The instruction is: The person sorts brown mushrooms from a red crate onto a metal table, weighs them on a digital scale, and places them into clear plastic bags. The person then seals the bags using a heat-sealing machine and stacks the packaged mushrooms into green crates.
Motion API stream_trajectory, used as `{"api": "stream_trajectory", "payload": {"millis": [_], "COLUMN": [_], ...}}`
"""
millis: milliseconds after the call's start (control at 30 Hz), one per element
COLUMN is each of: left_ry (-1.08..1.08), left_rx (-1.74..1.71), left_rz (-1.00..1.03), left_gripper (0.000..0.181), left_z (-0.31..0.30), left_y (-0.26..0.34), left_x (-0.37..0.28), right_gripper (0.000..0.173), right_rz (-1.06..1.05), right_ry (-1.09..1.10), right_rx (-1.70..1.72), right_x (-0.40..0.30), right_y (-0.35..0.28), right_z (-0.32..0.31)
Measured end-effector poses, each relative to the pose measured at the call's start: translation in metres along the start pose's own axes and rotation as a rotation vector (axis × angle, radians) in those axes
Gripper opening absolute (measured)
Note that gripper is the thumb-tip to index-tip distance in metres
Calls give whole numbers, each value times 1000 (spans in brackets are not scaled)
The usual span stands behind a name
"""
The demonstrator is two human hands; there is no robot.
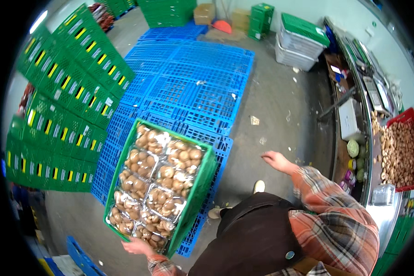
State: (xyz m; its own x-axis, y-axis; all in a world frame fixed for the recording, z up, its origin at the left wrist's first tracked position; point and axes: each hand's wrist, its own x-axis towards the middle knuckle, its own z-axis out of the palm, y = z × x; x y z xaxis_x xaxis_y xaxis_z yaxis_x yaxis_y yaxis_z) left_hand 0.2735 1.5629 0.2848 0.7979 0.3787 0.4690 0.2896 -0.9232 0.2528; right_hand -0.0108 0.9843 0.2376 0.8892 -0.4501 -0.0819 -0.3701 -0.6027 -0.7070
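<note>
A green plastic crate (195, 207) sits at an angle by the blue plastic pallets, its near end toward me. Inside it, several clear film-wrapped trays of brown mushrooms (162, 197) lie in two rows. My left hand (138, 245) grips the rim at the crate's near left corner; part of its fingers is hidden. Out to the right, my right hand (276, 160) hangs over the concrete floor, apart from the crate, its fingers loosely apart and nothing in them.
Blue pallets (193, 82) spread across the floor ahead. Tall stacks of green crates (65, 103) line the left. Along the right runs a workbench with a red basket of mushrooms (402, 153) and a scale (372, 93). Lidded white bins (298, 45) stand far right. Scraps (254, 120) litter the floor.
</note>
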Motion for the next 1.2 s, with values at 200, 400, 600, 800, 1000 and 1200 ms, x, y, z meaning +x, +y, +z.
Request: {"api": "stream_trajectory", "payload": {"millis": [200, 400, 600, 800, 1000, 1200], "left_ry": [-326, -128, -248, -531, -815, -1116], "left_rx": [-490, -312, -611, -796, -897, -988], "left_rz": [485, 897, 842, 897, 918, 890], "left_gripper": [43, 48, 48, 48, 48, 48], "left_z": [-7, 19, 29, 82, 116, 160], "left_y": [265, 406, 551, 741, 930, 1086], "left_x": [-115, -199, -269, -343, -426, -524], "right_gripper": [27, 33, 28, 21, 21, 24], "right_rz": [932, 827, 894, 885, 1185, 1142], "right_ry": [-277, -527, 119, -127, 54, 371], "right_rx": [183, -44, 213, 243, 468, 706], "right_x": [-199, -201, -143, -101, -40, 53], "right_y": [181, 207, 234, 295, 371, 451], "right_z": [-9, -54, -109, -143, -283, -427]}}
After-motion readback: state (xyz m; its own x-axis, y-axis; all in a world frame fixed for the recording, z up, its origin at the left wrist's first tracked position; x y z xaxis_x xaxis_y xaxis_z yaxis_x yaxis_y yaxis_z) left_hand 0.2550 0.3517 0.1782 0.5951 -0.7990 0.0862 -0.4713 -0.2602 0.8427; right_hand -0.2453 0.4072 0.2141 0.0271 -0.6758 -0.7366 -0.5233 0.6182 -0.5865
